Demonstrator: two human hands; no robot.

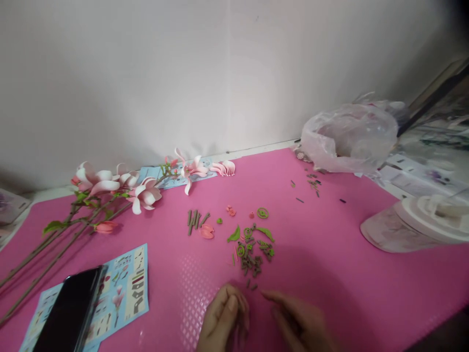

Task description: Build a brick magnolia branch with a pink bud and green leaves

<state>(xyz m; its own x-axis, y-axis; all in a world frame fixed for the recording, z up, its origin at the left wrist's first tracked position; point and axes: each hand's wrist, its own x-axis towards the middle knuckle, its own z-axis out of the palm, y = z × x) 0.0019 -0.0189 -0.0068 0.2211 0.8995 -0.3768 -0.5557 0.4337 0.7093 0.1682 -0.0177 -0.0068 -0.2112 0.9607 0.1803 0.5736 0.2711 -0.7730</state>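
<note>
My left hand [225, 318] is closed at the bottom centre, its fingers curled together; whatever it grips, if anything, is hidden. To its right, my right hand [298, 320] is a little blurred, its index finger stretched out and apart from the thumb, with nothing visible between them. Just above both hands lies a pile of small brown pieces [251, 264], mixed with green rings and green leaf pieces [234, 234]. Short brown sticks [192, 222] and a pink bud piece [207, 231] lie farther up and left.
Assembled pink-and-white flower stems [98, 183] lie at the left, beyond a black phone [68, 310] on a printed blue sheet [137, 288]. A plastic bag [351, 137] stands at the back right, a lidded cup [414, 225] at the right. Small dark pieces [314, 185] lie near the bag.
</note>
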